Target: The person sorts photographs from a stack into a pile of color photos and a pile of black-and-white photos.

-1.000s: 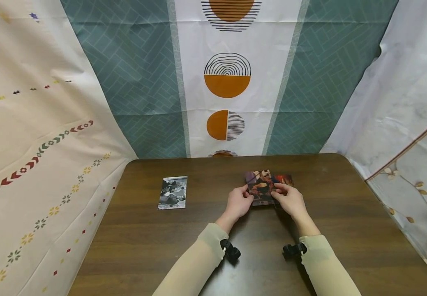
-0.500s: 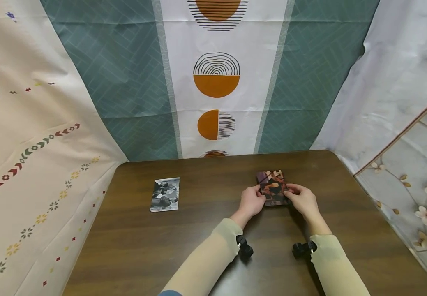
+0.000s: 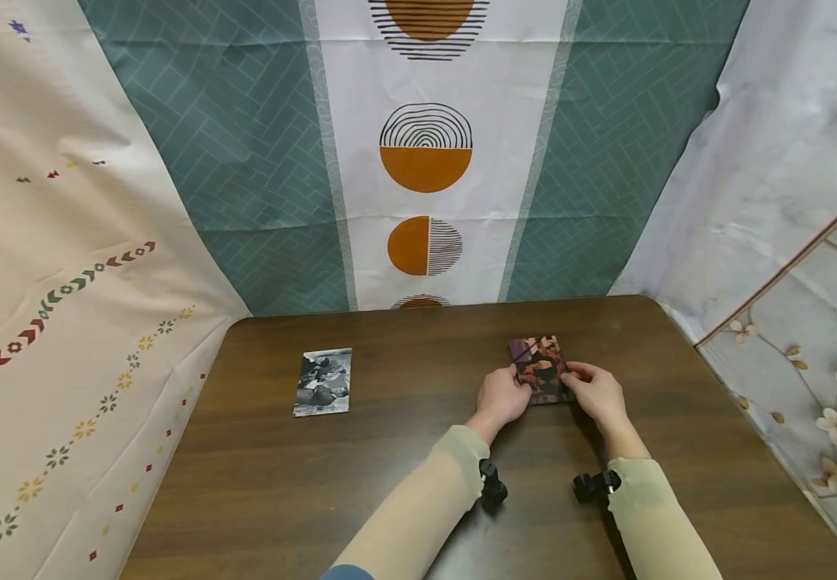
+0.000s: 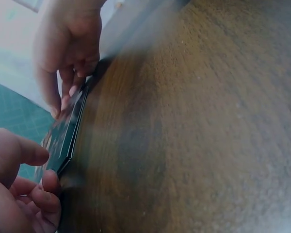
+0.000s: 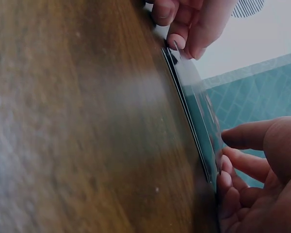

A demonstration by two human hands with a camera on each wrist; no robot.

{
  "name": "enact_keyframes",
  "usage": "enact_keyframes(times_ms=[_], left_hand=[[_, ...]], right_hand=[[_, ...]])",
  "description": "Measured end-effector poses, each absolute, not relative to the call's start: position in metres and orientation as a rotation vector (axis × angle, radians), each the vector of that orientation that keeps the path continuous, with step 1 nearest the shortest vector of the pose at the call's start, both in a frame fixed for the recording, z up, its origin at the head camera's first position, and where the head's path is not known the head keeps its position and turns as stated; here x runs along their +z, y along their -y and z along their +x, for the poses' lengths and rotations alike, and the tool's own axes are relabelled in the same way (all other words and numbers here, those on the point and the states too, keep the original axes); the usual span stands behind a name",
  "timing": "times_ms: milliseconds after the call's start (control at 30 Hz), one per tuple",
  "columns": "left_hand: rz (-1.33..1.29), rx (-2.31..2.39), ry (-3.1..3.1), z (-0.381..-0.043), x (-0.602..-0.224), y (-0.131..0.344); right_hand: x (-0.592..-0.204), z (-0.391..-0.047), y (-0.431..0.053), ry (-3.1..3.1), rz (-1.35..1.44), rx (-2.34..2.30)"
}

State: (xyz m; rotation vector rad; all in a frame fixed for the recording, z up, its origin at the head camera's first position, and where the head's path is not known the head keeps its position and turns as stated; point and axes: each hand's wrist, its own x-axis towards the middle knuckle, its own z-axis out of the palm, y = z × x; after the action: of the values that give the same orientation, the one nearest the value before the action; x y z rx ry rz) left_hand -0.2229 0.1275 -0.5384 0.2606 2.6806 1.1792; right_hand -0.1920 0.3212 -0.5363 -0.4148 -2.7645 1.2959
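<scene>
A small stack of photo prints (image 3: pixel 543 366) lies on the right part of the table, a dark red and orange picture on top. At its left edge, my left hand (image 3: pixel 503 396) pinches the prints between thumb and fingers. My right hand (image 3: pixel 596 395) holds the right edge with thumb and fingertips. Seen from the right wrist, the prints (image 5: pixel 196 116) show as several thin layers, the upper one slightly lifted from those below. The left wrist view has the stack (image 4: pixel 68 136) edge-on between both hands, near the tabletop.
A black-and-white photo print (image 3: pixel 323 383) lies flat on the left part of the brown wooden table (image 3: pixel 258 499). Patterned cloths hang behind the table (image 3: pixel 266 161) and along both sides.
A second dark red print that stuck out on the right has come into line under the top one. Both hands stay on the prints; the left hand has shifted slightly right. The head view has turned right.
</scene>
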Motion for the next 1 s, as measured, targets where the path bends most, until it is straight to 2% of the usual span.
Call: enact_keyframes(times_ms=[567,1000], left_hand=[[0.302,0.935,-2.747,-0.217,-0.527,-0.132],[0.385,1.089,-2.682,-0.225,-0.539,-0.125]], right_hand=[[-0.542,-0.194,-0.321,2.789,-0.446,1.247],[-0.538,-0.194,-0.323,2.802,-0.423,1.266]])
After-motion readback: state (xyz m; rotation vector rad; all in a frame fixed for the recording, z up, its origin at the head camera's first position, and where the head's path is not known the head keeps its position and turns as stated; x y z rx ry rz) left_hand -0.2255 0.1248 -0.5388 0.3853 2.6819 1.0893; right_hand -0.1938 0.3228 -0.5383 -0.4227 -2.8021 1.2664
